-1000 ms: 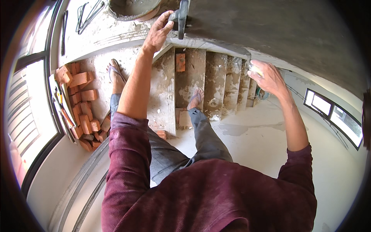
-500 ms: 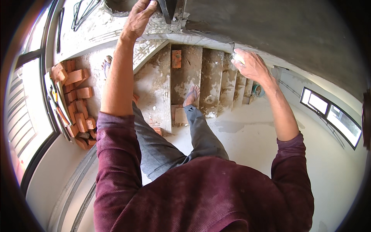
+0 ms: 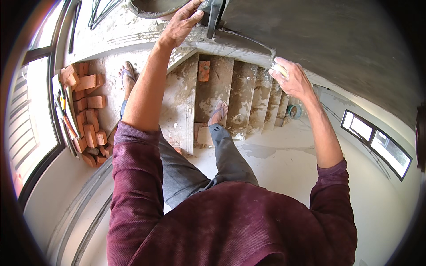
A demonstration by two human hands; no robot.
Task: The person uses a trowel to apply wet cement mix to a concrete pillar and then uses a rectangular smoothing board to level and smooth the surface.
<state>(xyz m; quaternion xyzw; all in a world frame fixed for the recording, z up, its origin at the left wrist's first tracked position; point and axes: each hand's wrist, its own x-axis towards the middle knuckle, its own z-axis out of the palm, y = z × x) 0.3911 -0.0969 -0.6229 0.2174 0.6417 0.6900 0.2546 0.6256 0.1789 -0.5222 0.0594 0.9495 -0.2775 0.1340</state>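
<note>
My left hand (image 3: 183, 25) is at the top of the view, closed round a dark, flat-sided tool (image 3: 215, 18) whose narrow edge faces me. This tool is beside the near edge of a grey plastered wall (image 3: 310, 35); its upper part is cut off by the frame. To the right, my right hand (image 3: 293, 80) grips the pale handle of a trowel (image 3: 279, 68). The trowel's thin metal neck (image 3: 273, 54) reaches up to the wall's lower edge, and its blade shows only edge-on against the dark plaster.
A round tub of grey mortar (image 3: 153, 12) stands on a splattered ledge (image 3: 120, 40). Below run stained stairs (image 3: 217, 80) with a loose brick (image 3: 204, 71). Bricks (image 3: 91, 128) are piled by the left window, with long tools (image 3: 66, 113) on them. A teal bucket (image 3: 293, 111) stands beyond the stairs.
My left hand and the dark tool have moved right, closer to the trowel. My right hand has shifted slightly right and down. The view has shifted a little, showing more of my left foot.
</note>
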